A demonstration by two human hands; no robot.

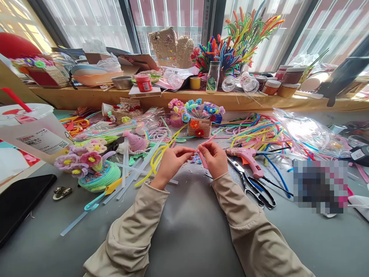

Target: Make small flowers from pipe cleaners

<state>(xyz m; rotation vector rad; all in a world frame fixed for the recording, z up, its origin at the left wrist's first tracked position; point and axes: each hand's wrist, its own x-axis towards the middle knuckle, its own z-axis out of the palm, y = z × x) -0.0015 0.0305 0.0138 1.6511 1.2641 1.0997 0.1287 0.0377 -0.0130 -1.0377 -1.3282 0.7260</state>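
Note:
A pink pipe cleaner (203, 158) is held above the middle of the desk, with one length pointing up and another hanging down by my right fingers. My right hand (216, 157) is closed on it, thumb against fingers. From the left, my left hand (172, 161) pinches its other end; the fingertips partly cover that spot. Small blue and purple fuzzy pieces (196, 157) lie on the desk behind and between my hands. Just to the right are a pink glue gun (249, 157) and black-handled scissors (250, 184). Yellow pipe cleaners (157, 157) lie beside my left hand.
A woven box of fuzzy flowers (201, 127) stands beyond my hands. At left are a flower-topped green pot (100, 177), clear glue sticks (127, 169), a drink cup (31, 130) and a black phone (24, 204). Loose pipe cleaners (259, 132) pile up at right, below a cluttered ledge (161, 94).

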